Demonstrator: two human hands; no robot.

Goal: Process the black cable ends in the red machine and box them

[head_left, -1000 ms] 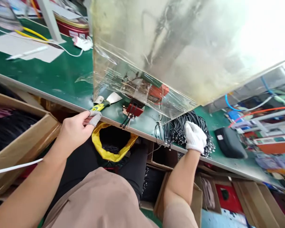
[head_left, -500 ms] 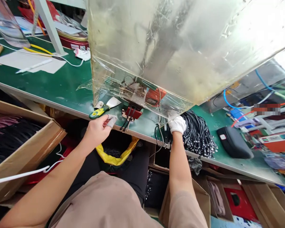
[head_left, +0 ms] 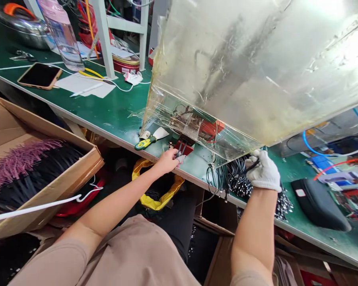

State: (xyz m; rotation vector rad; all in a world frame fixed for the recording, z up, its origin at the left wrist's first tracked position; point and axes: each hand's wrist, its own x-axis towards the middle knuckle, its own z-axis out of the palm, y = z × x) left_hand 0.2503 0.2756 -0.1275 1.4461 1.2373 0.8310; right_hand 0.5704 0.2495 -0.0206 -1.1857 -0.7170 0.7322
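Note:
My left hand (head_left: 168,161) is bare except for a grey fingertip cover. Its fingers pinch the black cables plugged into a small red fixture (head_left: 183,147) at the bench's front edge. In a white glove, my right hand (head_left: 264,172) is closed around a black cable drawn from the heap of black cables (head_left: 241,178) on the green bench (head_left: 107,113). A large clear plastic shield (head_left: 244,71) slants over the fixture and hides the machine behind it.
A green-handled scraper (head_left: 149,140) lies left of the fixture. A phone (head_left: 40,75), bottle (head_left: 61,33), papers and a red tin (head_left: 125,63) sit at the back left. A cardboard box of pink and black cables (head_left: 30,167) stands on the left; a yellow-rimmed bag (head_left: 155,200) is below.
My left hand has moved right onto the red fixture's cables. My right hand has shifted right and taken up a black cable from the heap. The view has swung left.

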